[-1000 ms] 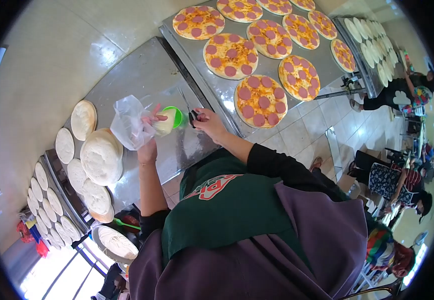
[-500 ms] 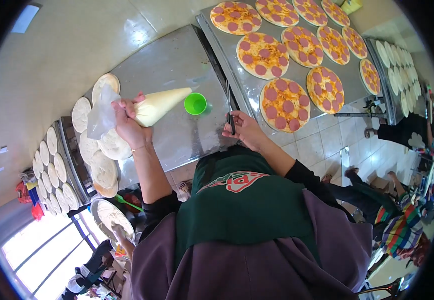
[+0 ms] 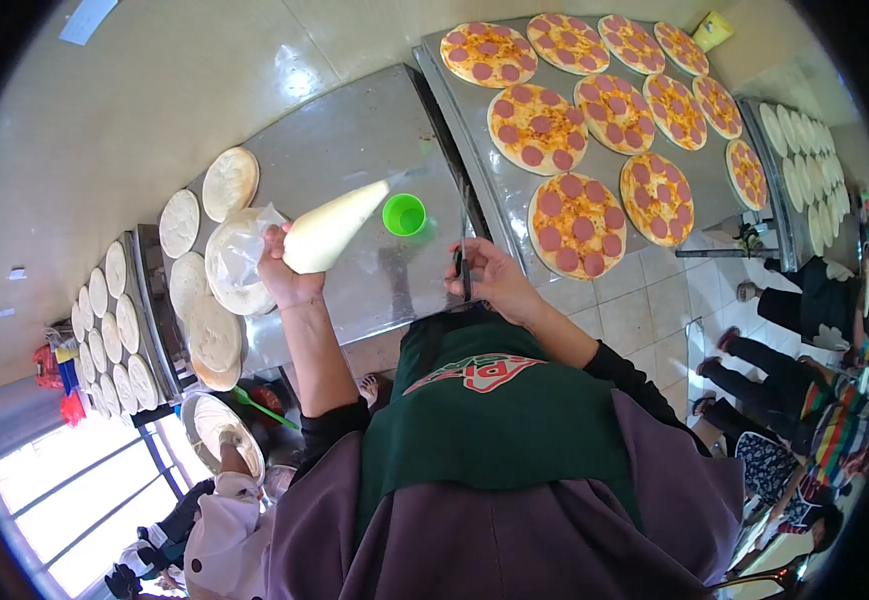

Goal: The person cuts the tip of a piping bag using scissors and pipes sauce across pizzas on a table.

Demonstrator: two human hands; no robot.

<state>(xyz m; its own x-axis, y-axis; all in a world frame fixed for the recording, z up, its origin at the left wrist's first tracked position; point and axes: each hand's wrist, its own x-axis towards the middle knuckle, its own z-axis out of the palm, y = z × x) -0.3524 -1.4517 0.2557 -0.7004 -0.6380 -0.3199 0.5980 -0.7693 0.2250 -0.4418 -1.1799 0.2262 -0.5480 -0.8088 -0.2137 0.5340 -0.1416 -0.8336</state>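
1. Gripping the clear piping bag near its upper end, your left hand has its fingers wrapped around the bunched plastic; the pale filling tapers toward a tip that slants away from you and to the right.
2. Compared with a second ago, the bag is out of the green cup, which now stands by itself on the metal tabletop, just beside the tip.
3. Since half a second ago, the loose plastic looks gathered closer to your left hand, its free end over the round pizza crusts.
4. Your right hand has its fingers curled around the black handles of the scissors, blades pointing away from you, apart from the bag; you cannot tell whether the blades are parted.
5. For the work in hand, this seems to leave the filled bag unsupported except by your left grip, with its tip exposed between cup and hand.
6. Sausage-topped pizzas lie to your right.
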